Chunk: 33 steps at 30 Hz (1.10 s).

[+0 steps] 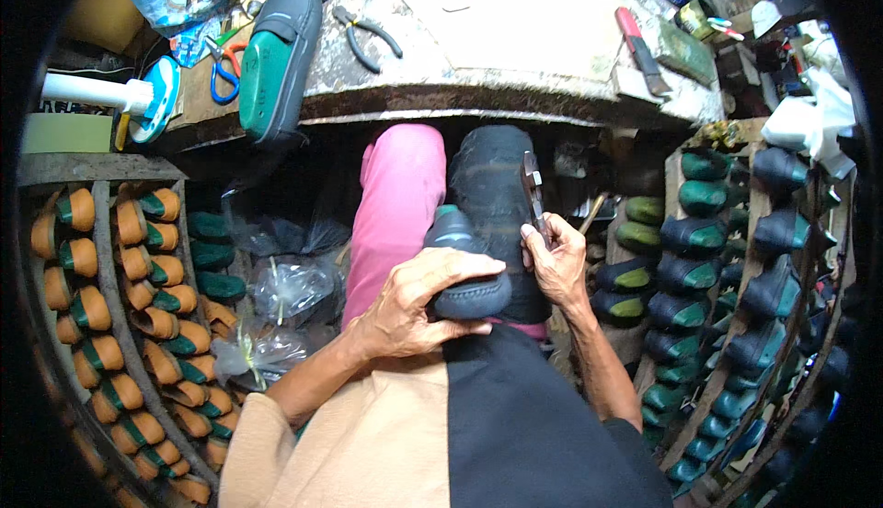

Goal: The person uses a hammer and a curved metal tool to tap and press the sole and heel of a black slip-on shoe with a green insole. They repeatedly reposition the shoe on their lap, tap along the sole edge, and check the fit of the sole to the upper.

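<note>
Left hand hides dark shoe heel

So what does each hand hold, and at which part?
The left hand grips a dark shoe over its toe end. The right hand holds a metal tool by its lower end.

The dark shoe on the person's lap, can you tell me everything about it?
The dark navy shoe looks soft and matte, with a rounded, stitched toe pointing toward the person. A bit of green shows inside its top. It lies on the lap, beside the pink trouser leg. The left hand clasps its toe; the right hand holds a flat metal tool at its side.
</note>
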Tool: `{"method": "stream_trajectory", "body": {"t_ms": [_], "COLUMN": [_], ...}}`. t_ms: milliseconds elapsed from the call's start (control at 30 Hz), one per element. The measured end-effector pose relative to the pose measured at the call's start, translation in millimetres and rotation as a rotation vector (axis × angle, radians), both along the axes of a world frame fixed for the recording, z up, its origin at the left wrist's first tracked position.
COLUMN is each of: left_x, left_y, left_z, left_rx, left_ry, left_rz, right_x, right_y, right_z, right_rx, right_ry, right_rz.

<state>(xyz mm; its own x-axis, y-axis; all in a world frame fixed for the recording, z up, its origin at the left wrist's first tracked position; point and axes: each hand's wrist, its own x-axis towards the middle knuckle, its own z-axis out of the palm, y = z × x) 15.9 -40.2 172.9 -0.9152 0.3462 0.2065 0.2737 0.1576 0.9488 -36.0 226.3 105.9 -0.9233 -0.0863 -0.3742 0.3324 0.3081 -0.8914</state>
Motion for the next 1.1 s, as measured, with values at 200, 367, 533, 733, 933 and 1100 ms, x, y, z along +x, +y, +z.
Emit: {"method": "stream_trajectory", "body": {"t_ms": [200, 367, 533, 733, 933, 1100], "left_x": [-14.5, 5.8, 29.1, 6.5, 8.6, 17.7], "left_y": [14.3, 21.5, 19.6, 5.8, -2.4, 5.8], "left_z": [-8.0, -20.6, -23.6, -15.8, 10.9, 11.5], "left_rx": [-0.124, 0.108, 0.254, 0.129, 0.122, 0.018], "left_ry": [0.036, -0.081, -0.191, 0.043, 0.010, 0.005], "left_rz": [0.026, 0.240, 0.269, 0.202, 0.222, 0.105], "right_x": [-117.6, -178.3, -204.2, -143.7, -35.7, -17.6], "right_y": [6.5, 15.6, 15.9, -2.2, 0.5, -9.1], "right_z": [11.5, -3.7, 14.7, 53.0, 83.9, 47.2], "right_rx": [0.440, 0.697, 0.854, 0.999, 0.249, 0.591], "right_ry": [0.509, 0.667, 0.655, 0.865, 0.372, 0.582], "right_rz": [-0.115, -0.041, 0.074, 0.141, 0.938, 1.133]}}
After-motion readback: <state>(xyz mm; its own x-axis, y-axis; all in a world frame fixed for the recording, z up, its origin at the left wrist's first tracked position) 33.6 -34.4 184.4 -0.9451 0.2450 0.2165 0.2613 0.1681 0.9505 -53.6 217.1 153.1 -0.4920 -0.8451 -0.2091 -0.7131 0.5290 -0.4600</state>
